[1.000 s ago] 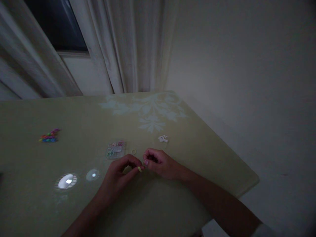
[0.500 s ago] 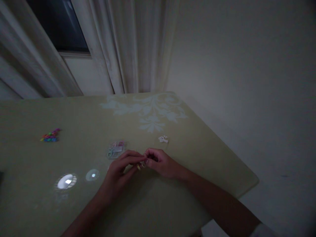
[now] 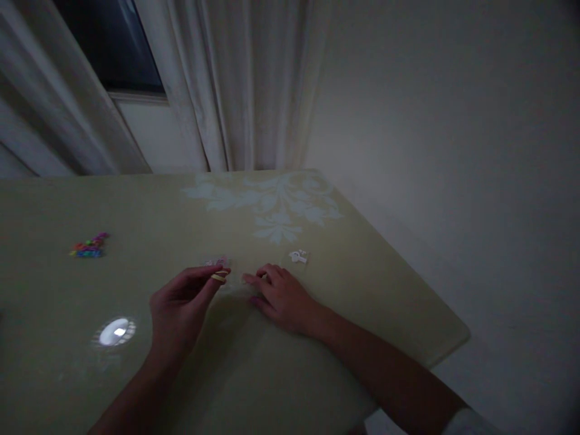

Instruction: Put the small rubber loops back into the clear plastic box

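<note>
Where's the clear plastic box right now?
In the head view, the clear plastic box lies left of centre on the pale greenish table, partly hidden behind the left hand.

Left hand: left uncovered, slender-fingered.
Left forearm: bare as far as is shown.
Right hand: likewise uncovered.
Right forearm: bared up to the sleeve.
Right sleeve: pale, greyish-white, seen beyond the table's near edge; finer detail is obscured by dimness.
</note>
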A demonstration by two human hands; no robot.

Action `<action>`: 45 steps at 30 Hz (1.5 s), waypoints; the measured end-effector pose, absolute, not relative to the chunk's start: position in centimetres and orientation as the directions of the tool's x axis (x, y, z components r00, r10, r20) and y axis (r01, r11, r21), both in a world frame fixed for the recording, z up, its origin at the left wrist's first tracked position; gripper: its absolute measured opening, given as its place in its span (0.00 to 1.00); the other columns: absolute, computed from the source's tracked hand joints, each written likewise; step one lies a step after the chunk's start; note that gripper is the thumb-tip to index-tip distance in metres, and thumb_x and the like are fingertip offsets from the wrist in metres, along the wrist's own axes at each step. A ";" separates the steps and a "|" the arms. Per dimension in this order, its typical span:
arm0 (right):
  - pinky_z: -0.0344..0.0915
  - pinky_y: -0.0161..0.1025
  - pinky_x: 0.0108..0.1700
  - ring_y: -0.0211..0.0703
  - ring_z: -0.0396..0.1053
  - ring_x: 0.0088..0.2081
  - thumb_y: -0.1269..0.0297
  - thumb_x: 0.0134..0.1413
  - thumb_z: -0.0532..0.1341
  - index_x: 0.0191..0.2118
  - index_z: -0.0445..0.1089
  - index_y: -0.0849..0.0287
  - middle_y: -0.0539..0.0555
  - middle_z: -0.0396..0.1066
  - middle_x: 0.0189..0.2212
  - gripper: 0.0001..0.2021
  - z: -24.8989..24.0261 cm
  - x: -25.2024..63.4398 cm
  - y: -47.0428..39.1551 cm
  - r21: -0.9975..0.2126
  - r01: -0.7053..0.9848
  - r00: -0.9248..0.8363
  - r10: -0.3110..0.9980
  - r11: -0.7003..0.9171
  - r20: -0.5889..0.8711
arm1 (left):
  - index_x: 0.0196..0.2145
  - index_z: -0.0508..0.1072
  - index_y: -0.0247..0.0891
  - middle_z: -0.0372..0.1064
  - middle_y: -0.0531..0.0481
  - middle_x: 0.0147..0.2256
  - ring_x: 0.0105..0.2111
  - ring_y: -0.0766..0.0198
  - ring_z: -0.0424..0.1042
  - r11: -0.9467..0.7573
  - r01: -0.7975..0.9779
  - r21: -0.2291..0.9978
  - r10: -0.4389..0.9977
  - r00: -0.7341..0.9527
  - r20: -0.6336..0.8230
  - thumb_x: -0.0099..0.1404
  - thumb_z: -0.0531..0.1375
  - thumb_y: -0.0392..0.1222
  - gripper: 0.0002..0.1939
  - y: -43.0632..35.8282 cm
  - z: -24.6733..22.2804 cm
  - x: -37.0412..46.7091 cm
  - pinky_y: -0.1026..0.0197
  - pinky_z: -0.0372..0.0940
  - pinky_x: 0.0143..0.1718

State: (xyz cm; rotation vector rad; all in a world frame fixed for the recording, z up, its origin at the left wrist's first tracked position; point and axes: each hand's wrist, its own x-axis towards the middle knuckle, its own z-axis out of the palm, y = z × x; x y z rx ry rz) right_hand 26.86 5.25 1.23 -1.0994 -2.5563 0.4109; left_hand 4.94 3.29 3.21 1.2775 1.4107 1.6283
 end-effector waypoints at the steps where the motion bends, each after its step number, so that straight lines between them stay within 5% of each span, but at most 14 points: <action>1: 0.65 0.52 0.59 0.54 0.67 0.54 0.56 0.74 0.60 0.68 0.66 0.56 0.63 0.69 0.55 0.22 1.2 26.7 5.3 -0.355 0.657 -0.651 0.738 0.665 0.179 | 0.32 0.85 0.42 0.84 0.51 0.31 0.31 0.63 0.82 -0.228 0.137 0.964 0.900 -0.349 0.262 0.54 0.76 0.42 0.08 3.3 3.3 4.9 0.66 0.77 0.37; 6: 0.66 0.47 0.57 0.50 0.68 0.52 0.57 0.73 0.62 0.54 0.75 0.57 0.59 0.70 0.51 0.12 0.6 26.4 5.6 -0.381 0.652 -0.635 0.747 0.655 0.197 | 0.28 0.81 0.41 0.80 0.53 0.27 0.27 0.66 0.78 -0.254 0.150 0.956 0.895 -0.338 0.291 0.53 0.75 0.41 0.08 3.3 3.4 5.2 0.68 0.73 0.31; 13: 0.65 0.47 0.55 0.51 0.66 0.50 0.66 0.72 0.62 0.44 0.71 0.61 0.60 0.69 0.46 0.04 0.0 26.7 5.5 -0.404 0.654 -0.634 0.755 0.639 0.168 | 0.25 0.77 0.39 0.73 0.56 0.22 0.22 0.70 0.70 -0.255 0.144 0.956 0.944 -0.175 0.278 0.56 0.74 0.41 0.10 3.2 3.4 5.6 0.71 0.65 0.23; 18: 0.65 0.41 0.50 0.44 0.65 0.46 0.68 0.73 0.59 0.42 0.67 0.58 0.54 0.66 0.43 0.04 1.2 27.1 5.3 -0.784 0.395 -0.528 0.817 0.478 0.232 | 0.34 0.81 0.42 0.79 0.52 0.30 0.27 0.66 0.76 -0.265 0.133 0.955 0.959 -0.069 0.275 0.59 0.73 0.41 0.06 2.9 2.9 5.7 0.68 0.71 0.28; 22: 0.60 0.38 0.42 0.40 0.61 0.37 0.56 0.74 0.58 0.40 0.66 0.57 0.49 0.62 0.34 0.11 2.5 27.3 4.7 -0.970 0.094 -0.475 0.867 0.222 0.152 | 0.43 0.85 0.44 0.83 0.48 0.38 0.33 0.62 0.80 -0.313 0.184 0.932 0.949 0.088 0.302 0.63 0.70 0.40 0.10 2.7 2.5 5.9 0.63 0.76 0.35; 26: 0.57 0.38 0.40 0.40 0.60 0.35 0.42 0.68 0.61 0.39 0.67 0.58 0.48 0.63 0.33 0.21 3.0 27.1 4.1 -0.998 -0.024 -0.508 0.859 0.062 0.065 | 0.44 0.86 0.47 0.84 0.48 0.41 0.38 0.60 0.82 -0.423 0.200 0.884 0.904 0.160 0.396 0.65 0.68 0.36 0.11 2.5 2.1 6.1 0.62 0.76 0.39; 32: 0.55 0.38 0.36 0.39 0.60 0.33 0.40 0.62 0.67 0.39 0.70 0.59 0.49 0.65 0.32 0.23 3.0 27.0 3.9 -1.000 -0.021 -0.478 0.878 -0.017 -0.005 | 0.40 0.86 0.48 0.85 0.51 0.38 0.38 0.61 0.84 -0.422 0.235 0.876 0.905 0.157 0.395 0.67 0.68 0.38 0.07 2.2 2.2 6.2 0.62 0.77 0.41; 39: 0.55 0.37 0.34 0.37 0.59 0.31 0.43 0.61 0.68 0.38 0.71 0.58 0.47 0.64 0.30 0.21 2.5 27.6 4.8 -0.999 -0.017 -0.412 0.910 0.033 0.037 | 0.42 0.84 0.44 0.86 0.49 0.39 0.38 0.58 0.85 -0.243 0.253 0.936 0.950 -0.131 0.282 0.66 0.70 0.47 0.09 3.1 3.1 3.6 0.60 0.78 0.43; 45: 0.58 0.37 0.35 0.38 0.60 0.31 0.43 0.60 0.68 0.36 0.71 0.58 0.48 0.65 0.30 0.20 2.6 28.1 5.5 -0.995 0.015 -0.363 0.927 0.102 0.090 | 0.38 0.85 0.45 0.84 0.50 0.33 0.28 0.58 0.80 -0.220 0.621 0.752 0.899 -0.170 0.403 0.65 0.69 0.51 0.09 5.0 2.1 0.5 0.60 0.73 0.30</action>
